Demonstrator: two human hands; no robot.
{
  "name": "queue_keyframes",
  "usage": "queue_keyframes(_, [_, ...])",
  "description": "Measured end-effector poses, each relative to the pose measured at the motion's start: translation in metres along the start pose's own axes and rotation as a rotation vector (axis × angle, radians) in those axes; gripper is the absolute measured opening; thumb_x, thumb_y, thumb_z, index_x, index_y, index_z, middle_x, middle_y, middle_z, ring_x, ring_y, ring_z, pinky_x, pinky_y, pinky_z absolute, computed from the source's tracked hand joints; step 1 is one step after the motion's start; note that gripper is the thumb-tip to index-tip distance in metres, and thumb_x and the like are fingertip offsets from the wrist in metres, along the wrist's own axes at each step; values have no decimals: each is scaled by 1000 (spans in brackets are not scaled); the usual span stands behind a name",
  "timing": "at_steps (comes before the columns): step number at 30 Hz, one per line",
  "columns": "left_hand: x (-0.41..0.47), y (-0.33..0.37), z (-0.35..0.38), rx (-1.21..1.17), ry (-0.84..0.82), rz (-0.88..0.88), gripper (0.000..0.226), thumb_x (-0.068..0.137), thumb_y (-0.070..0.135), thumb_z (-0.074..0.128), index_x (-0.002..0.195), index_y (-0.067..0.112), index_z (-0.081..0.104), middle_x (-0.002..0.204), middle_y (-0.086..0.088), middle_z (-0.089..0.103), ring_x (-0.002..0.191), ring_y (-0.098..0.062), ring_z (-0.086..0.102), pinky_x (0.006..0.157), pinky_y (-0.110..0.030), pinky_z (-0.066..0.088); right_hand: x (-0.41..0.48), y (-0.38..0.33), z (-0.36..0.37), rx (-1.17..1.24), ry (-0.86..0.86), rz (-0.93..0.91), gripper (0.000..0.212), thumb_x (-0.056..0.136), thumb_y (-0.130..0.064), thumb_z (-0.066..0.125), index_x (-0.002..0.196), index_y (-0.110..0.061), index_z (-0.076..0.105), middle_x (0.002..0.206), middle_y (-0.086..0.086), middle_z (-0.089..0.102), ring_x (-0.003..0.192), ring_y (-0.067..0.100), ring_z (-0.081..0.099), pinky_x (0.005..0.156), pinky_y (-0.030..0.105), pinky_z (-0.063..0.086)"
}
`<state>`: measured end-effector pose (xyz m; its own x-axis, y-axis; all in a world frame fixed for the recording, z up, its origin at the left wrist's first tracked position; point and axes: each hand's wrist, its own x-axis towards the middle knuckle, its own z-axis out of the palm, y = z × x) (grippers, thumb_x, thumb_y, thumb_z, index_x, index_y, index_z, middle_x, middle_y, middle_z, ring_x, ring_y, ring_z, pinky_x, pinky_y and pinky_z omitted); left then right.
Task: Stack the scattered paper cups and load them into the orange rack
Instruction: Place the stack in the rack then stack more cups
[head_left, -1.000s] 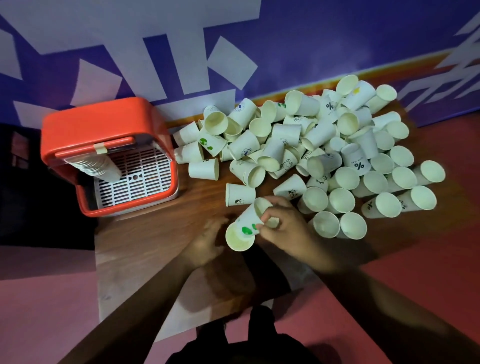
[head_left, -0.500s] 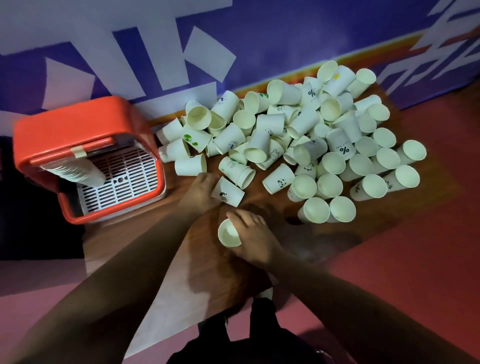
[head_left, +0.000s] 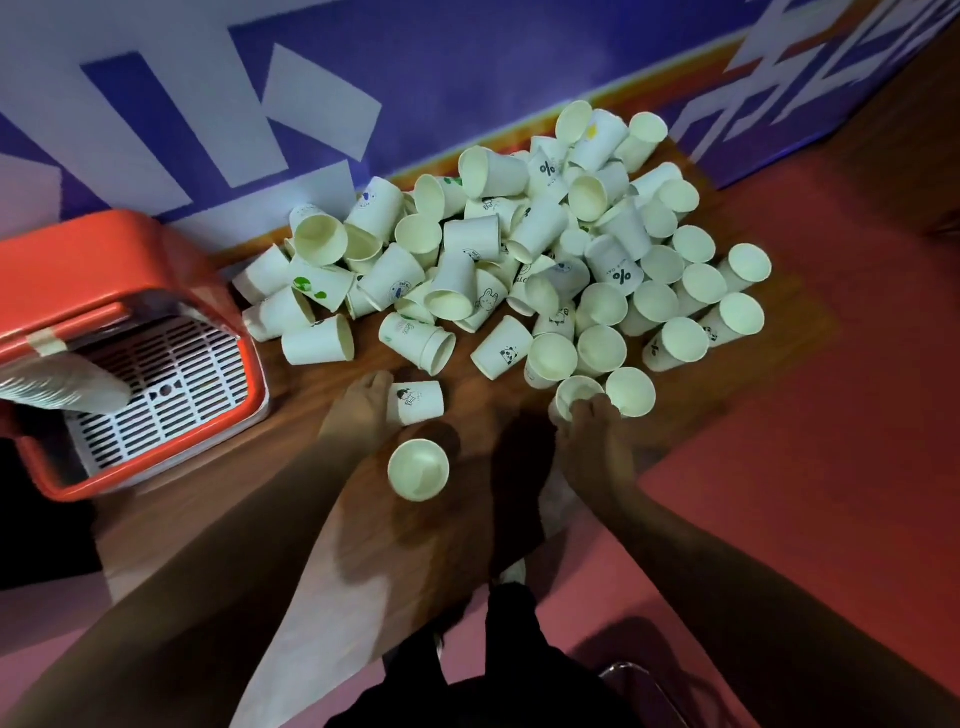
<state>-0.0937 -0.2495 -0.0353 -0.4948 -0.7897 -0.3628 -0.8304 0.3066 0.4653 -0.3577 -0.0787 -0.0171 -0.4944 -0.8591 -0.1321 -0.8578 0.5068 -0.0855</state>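
Note:
A big heap of white paper cups (head_left: 519, 249) covers the far half of the wooden table (head_left: 218, 499). One cup (head_left: 418, 469) stands upright near the front, free of both hands. My left hand (head_left: 358, 415) grips a cup with a small drawing (head_left: 418, 401) lying on its side. My right hand (head_left: 592, 441) closes on a cup (head_left: 574, 395) at the heap's near edge. The orange rack (head_left: 104, 260) sits at the left with a long stack of cups (head_left: 57, 387) lying inside on its white grid.
A blue and white wall (head_left: 311, 78) runs behind the table. Red floor (head_left: 831, 415) lies to the right, pink floor below. My dark-clothed legs (head_left: 509, 675) show at the bottom, by the table's front edge.
My right hand let go of the stacked cup, now standing alone, and moved right to a cup at the heap's edge. My left hand took hold of the cup with the drawing.

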Motion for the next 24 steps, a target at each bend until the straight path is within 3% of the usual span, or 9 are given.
queue_keyframes(3, [-15, -4, -7, -150, 19, -62, 66, 76, 31, 83, 129, 11, 48, 126, -10, 53, 115, -28, 53, 93, -38, 45, -1, -5, -2, 62, -42, 57, 8, 83, -5, 60, 83, 1, 66, 87, 16, 62, 82, 34, 60, 63, 36, 44])
queue_keyframes(5, [-30, -5, -16, -239, 41, -106, 64, 80, 34, 80, 132, 17, 47, 124, -2, 46, 113, -20, 47, 93, -34, 42, -3, -5, -1, 80, 3, -29, 3, 75, 3, 64, 72, 3, 63, 78, 18, 60, 73, 37, 58, 57, 37, 45])
queue_keyframes(8, [-55, -3, -31, -423, 133, -180, 49, 85, 39, 75, 125, 25, 51, 124, -1, 44, 111, -18, 47, 94, -38, 43, -9, -4, -9, 118, 150, -191, 13, 68, 2, 66, 61, 0, 55, 67, 17, 54, 59, 33, 53, 51, 35, 37])
queue_keyframes(11, [-78, 4, -44, -585, 166, -179, 55, 84, 43, 76, 132, 34, 51, 135, -1, 45, 119, -19, 52, 103, -42, 47, -10, -11, -19, 275, 249, -240, 13, 75, -13, 55, 66, -3, 55, 74, 14, 52, 67, 33, 50, 62, 40, 42])
queue_keyframes(14, [-100, 18, -56, -736, 133, -65, 70, 81, 42, 80, 139, 33, 43, 133, 6, 54, 117, -9, 57, 89, -21, 53, -6, -26, -33, 395, 233, -204, 14, 74, -19, 57, 75, -6, 63, 85, 12, 57, 81, 33, 54, 75, 46, 48])
queue_keyframes(17, [-112, 31, -56, -642, 116, 56, 55, 79, 45, 80, 124, 29, 53, 121, 11, 58, 112, -8, 58, 84, -22, 53, -1, -37, -45, 506, 267, -239, 8, 72, -15, 67, 78, -9, 67, 103, 9, 57, 99, 29, 57, 87, 42, 49])
queue_keyframes(21, [-117, 29, -39, -380, 96, 150, 73, 71, 68, 73, 130, 31, 53, 120, 15, 52, 114, -9, 49, 94, -29, 43, 1, -53, -61, 681, 315, -330, 11, 71, -8, 75, 78, -11, 68, 125, 10, 51, 116, 12, 49, 91, 25, 47])
queue_keyframes(24, [-115, 25, -14, -302, 52, 156, 77, 72, 54, 80, 138, 29, 48, 130, 16, 47, 121, -10, 43, 101, -35, 42, -3, -64, -65, 779, 236, -336, 12, 71, -9, 75, 80, -12, 66, 133, 9, 48, 117, -2, 44, 87, 19, 47])
